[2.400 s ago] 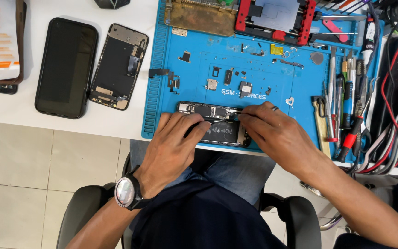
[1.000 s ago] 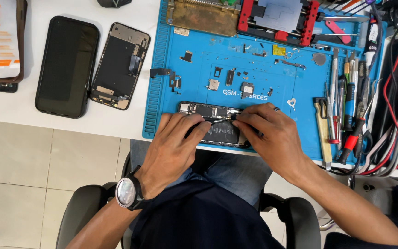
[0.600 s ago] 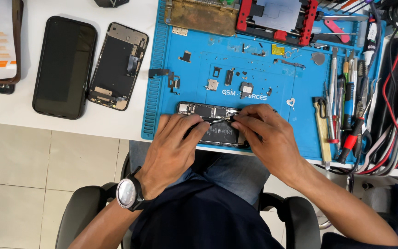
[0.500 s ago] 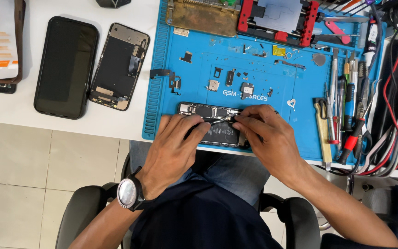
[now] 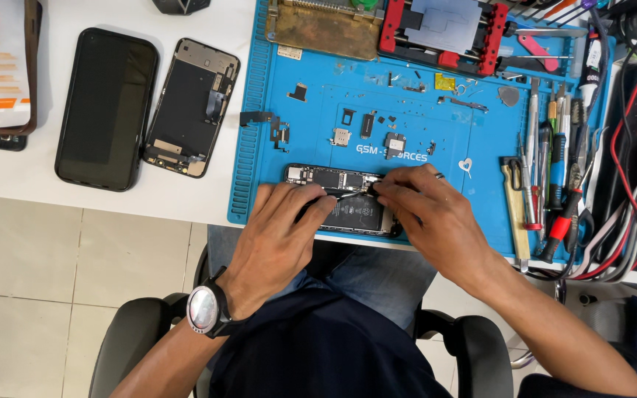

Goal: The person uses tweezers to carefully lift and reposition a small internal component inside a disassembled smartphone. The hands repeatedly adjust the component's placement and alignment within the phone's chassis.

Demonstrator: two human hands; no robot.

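Opened phone [image 5: 344,200]: laid lengthwise at the near edge of the blue work mat [image 5: 481,199], back removed, dark battery and circuit board exposed. It is partly covered by both hands.

Left hand [image 5: 278,236]: rested palm-down on the phone's left end, fingers curled over it, the phone steadied beneath. A round-faced wristwatch [image 5: 204,309] is worn on this wrist.

Right hand [image 5: 429,217]: closed in a pinch on a thin dark tool [image 5: 348,194], whose tip is pointed at the board near the left fingertips.

Small loose parts [image 5: 366,131]: scattered on the mat beyond the phone.

Row of screwdrivers and tweezers [image 5: 551,184]: ranged along the mat's right side, beside red and black cables [image 5: 628,184].

Red-framed holder [image 5: 444,29]: set at the mat's far edge.

Second open phone shell [image 5: 192,107] and black phone, screen up [image 5: 106,109]: placed side by side on the white table [image 5: 186,203], left of the mat.
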